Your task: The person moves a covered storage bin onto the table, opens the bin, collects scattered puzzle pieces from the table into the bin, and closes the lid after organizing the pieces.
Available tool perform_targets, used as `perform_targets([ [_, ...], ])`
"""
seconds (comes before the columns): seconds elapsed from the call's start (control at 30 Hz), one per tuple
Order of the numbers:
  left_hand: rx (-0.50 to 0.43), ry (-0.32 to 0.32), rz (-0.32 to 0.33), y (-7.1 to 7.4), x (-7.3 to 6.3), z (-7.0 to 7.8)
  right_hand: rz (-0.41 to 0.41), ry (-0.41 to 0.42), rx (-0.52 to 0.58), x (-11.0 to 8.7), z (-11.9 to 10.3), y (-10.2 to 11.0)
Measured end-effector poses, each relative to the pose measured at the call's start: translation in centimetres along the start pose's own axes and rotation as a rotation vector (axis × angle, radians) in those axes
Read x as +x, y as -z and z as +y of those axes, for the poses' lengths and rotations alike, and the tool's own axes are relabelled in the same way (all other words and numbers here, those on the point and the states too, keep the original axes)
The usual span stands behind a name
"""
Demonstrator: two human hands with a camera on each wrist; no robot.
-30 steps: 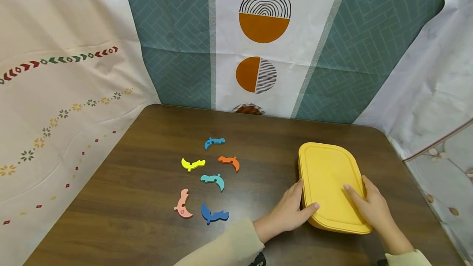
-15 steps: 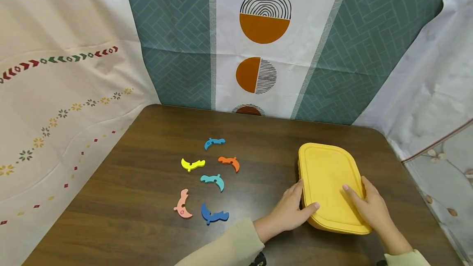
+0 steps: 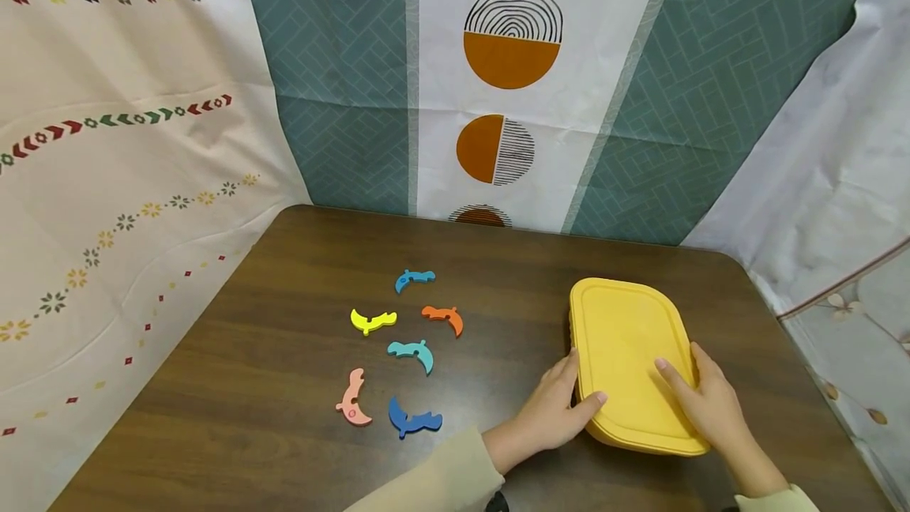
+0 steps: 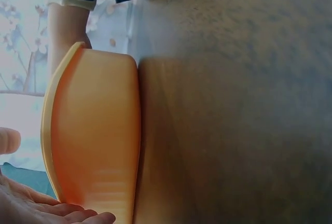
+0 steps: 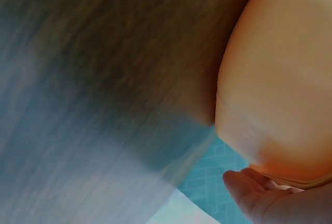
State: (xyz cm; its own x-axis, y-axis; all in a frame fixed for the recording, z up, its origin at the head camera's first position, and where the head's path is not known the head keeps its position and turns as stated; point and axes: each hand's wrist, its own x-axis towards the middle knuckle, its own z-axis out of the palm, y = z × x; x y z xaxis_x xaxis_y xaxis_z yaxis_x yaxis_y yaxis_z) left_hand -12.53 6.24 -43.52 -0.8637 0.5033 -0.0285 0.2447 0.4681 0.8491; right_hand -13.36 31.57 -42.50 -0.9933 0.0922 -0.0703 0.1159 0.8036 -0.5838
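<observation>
A yellow lidded storage box point(image 3: 629, 338) rests on the brown table at the right. My left hand point(image 3: 547, 409) holds its left side, fingers along the wall and thumb over the lid's edge. In the left wrist view, the left fingers point(image 4: 78, 215) lie against the box wall, just under the lid's rim. My right hand point(image 3: 714, 405) grips the opposite side, thumb on top of the lid, most of its fingers hidden beyond the edge. The right wrist view shows those fingers point(image 5: 241, 187) at the rim. The box's inside is hidden by the lid.
Left of the box lie several flat, curved notched pieces: light blue point(image 3: 415, 279), yellow point(image 3: 373, 321), orange point(image 3: 444, 317), turquoise point(image 3: 414, 352), pink point(image 3: 352, 399) and dark blue point(image 3: 414, 419). Patterned cloths point(image 3: 341, 85) hang behind the wooden table point(image 3: 235, 354) and at its sides.
The box and both hands have shifted slightly left along the table. The head view has tilted a little; the coloured pieces keep their layout.
</observation>
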Motion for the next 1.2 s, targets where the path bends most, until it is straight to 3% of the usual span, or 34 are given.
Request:
perform_targets([
  [0.3, -0.008, 0.005, 0.014, 0.0, -0.3, -0.2, -0.004, 0.002, 0.042, -0.2, -0.6, -0.1],
  [1.2, -0.064, 0.028, 0.043, 2.0, -1.3, -1.8, -0.019, 0.004, 0.162, 0.1, -3.0, -2.2],
])
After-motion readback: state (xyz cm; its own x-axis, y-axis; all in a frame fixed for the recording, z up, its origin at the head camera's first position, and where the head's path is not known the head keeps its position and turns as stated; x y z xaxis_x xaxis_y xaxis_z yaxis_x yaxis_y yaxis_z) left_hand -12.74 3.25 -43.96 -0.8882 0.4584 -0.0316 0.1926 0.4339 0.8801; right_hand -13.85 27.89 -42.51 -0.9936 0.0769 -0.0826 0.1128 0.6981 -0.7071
